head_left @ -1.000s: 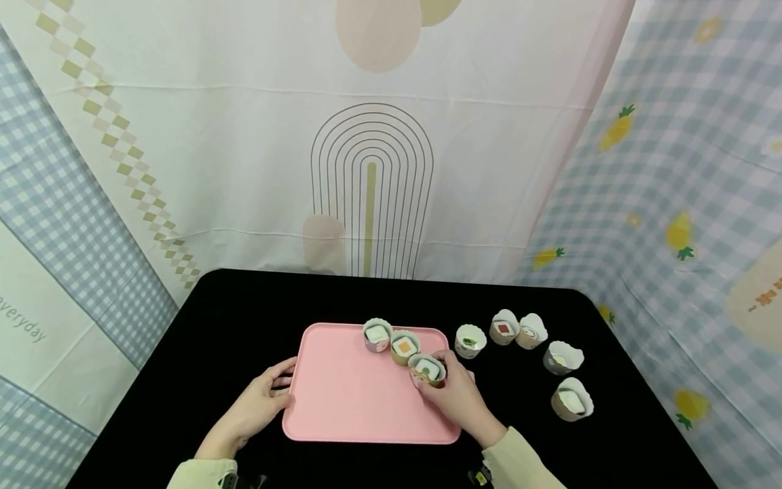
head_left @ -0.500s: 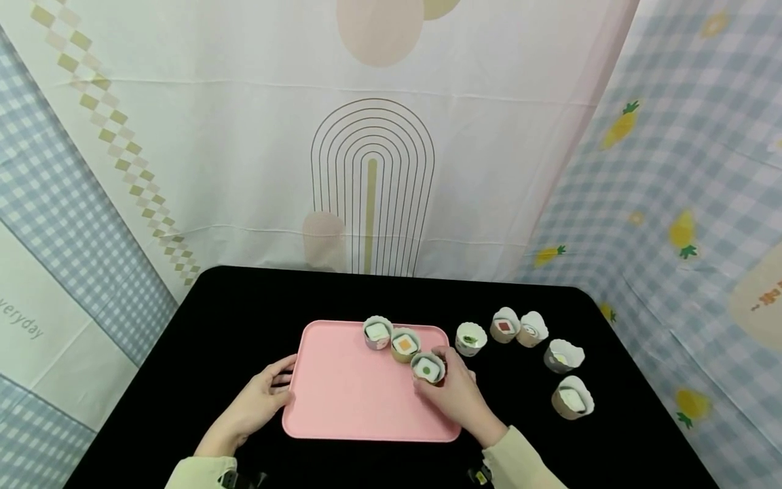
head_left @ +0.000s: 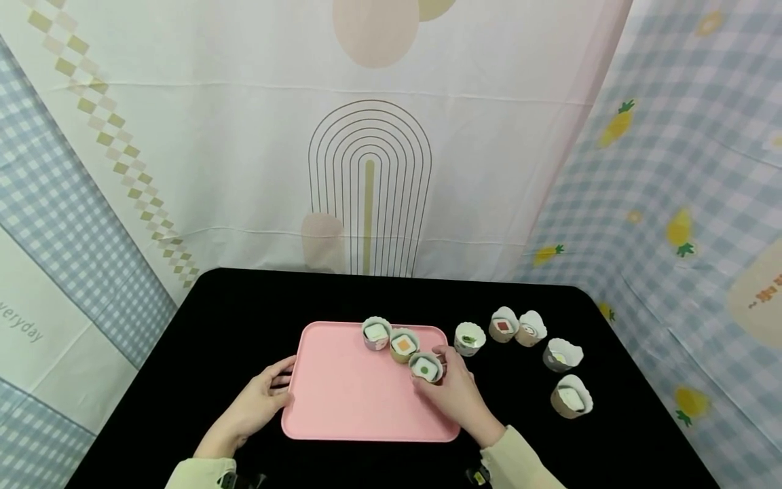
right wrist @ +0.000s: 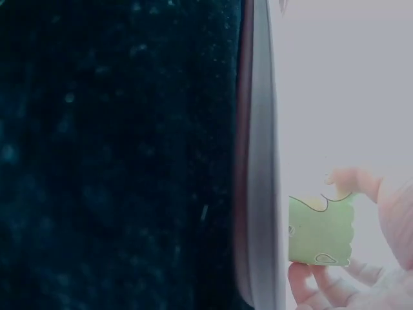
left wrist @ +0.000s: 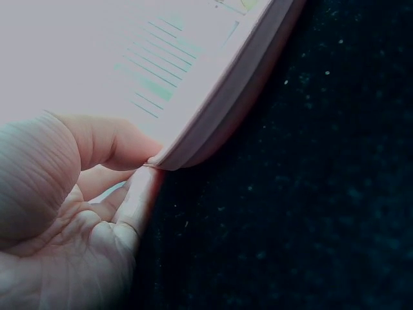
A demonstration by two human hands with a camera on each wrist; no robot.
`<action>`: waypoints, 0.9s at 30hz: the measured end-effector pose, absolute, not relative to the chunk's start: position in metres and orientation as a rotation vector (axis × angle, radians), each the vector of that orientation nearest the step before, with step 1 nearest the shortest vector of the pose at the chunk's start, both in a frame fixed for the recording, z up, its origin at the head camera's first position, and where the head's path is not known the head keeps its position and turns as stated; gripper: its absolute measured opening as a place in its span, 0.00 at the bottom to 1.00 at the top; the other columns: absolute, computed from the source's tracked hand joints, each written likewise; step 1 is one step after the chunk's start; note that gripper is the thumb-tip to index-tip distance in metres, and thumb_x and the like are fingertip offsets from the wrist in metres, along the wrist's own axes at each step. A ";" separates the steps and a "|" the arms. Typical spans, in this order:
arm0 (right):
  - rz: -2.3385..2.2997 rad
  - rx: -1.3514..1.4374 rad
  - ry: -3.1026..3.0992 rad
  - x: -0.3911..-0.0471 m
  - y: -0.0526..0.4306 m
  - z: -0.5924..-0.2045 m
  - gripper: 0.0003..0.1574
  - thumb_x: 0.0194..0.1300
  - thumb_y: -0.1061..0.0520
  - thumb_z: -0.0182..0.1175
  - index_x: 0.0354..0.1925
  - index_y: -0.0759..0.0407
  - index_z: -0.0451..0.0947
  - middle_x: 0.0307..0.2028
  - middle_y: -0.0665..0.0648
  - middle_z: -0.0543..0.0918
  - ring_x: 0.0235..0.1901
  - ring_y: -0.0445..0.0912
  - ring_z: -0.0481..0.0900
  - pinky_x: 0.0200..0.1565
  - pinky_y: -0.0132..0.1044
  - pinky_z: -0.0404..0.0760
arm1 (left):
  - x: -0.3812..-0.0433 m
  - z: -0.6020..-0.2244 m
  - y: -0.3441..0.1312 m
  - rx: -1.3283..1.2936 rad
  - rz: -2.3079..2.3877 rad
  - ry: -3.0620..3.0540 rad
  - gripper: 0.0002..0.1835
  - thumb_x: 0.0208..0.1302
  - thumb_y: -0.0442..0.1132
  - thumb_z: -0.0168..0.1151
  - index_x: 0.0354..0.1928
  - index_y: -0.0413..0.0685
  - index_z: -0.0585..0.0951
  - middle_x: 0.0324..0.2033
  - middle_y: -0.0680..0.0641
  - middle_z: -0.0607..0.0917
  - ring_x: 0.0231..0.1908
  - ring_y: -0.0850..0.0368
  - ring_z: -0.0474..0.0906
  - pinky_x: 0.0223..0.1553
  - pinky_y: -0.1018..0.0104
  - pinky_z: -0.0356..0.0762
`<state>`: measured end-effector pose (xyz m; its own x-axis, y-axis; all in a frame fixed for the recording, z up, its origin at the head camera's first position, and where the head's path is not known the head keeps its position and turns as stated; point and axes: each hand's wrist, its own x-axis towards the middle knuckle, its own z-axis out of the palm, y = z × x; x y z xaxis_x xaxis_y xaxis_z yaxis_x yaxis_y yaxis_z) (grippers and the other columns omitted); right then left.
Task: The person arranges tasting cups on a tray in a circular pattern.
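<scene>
Turned or tipped slightly since the earlier head view, the scalloped, green-sided paper cup (head_left: pixel 425 367) now shows the green dot on its white block plainly; I judge this a small adjustment in place, not a carry. It is over the right part of the pink rectangular tray (head_left: pixel 342 401). On the near side, the bare left hand (head_left: pixel 259 401) pinches the tray's left rim (thumb above, fingers below), and the bare right hand (head_left: pixel 455 390) pinches the cup between thumb and fingers. Just beyond, on the tray, a paper cup with an orange square on its white block (head_left: pixel 403 346) touches or nearly touches it; farther left is a pale pinkish-grey cup with a white block (head_left: pixel 376 333). Five more paper cups (head_left: pixel 571 396) stand off the tray, on the right of the black table (head_left: pixel 256 305).
</scene>
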<state>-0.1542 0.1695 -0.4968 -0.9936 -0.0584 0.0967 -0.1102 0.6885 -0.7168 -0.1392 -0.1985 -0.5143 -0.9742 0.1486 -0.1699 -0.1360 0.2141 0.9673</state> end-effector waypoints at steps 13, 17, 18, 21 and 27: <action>1.194 0.141 -2.847 -0.152 0.166 -0.495 0.42 0.52 0.44 0.72 0.59 0.59 0.68 0.45 0.55 0.74 0.40 0.45 0.74 0.49 0.53 0.65 | -0.139 -0.515 -0.198 0.005 1.830 2.268 0.38 0.55 0.22 0.57 0.70 0.43 0.64 0.62 0.34 0.67 0.54 0.41 0.75 0.46 0.57 0.81; 1.240 0.145 -2.837 -0.152 0.167 -0.492 0.44 0.51 0.44 0.73 0.60 0.60 0.67 0.45 0.55 0.74 0.39 0.45 0.73 0.45 0.46 0.71 | -0.139 -0.514 -0.197 0.007 1.821 2.277 0.37 0.56 0.22 0.58 0.70 0.43 0.64 0.62 0.34 0.67 0.54 0.41 0.75 0.46 0.57 0.81; 1.262 0.144 -2.831 -0.152 0.168 -0.491 0.45 0.51 0.43 0.73 0.60 0.60 0.67 0.45 0.56 0.74 0.39 0.45 0.73 0.44 0.45 0.72 | -0.139 -0.514 -0.197 0.007 1.820 2.279 0.37 0.56 0.22 0.58 0.70 0.43 0.64 0.62 0.34 0.67 0.54 0.41 0.75 0.46 0.57 0.81; 1.342 0.131 -2.824 -0.151 0.173 -0.487 0.50 0.49 0.40 0.74 0.63 0.59 0.64 0.49 0.56 0.74 0.44 0.47 0.74 0.45 0.45 0.75 | -0.139 -0.513 -0.198 0.009 1.819 2.281 0.37 0.56 0.22 0.58 0.70 0.43 0.64 0.62 0.34 0.67 0.54 0.41 0.75 0.46 0.57 0.81; 1.374 0.148 -2.818 -0.146 0.199 -0.481 0.56 0.47 0.38 0.74 0.67 0.56 0.62 0.54 0.57 0.74 0.51 0.50 0.73 0.51 0.49 0.75 | -0.140 -0.516 -0.198 -0.007 1.805 2.285 0.37 0.56 0.22 0.57 0.70 0.44 0.64 0.60 0.35 0.69 0.54 0.42 0.76 0.46 0.59 0.81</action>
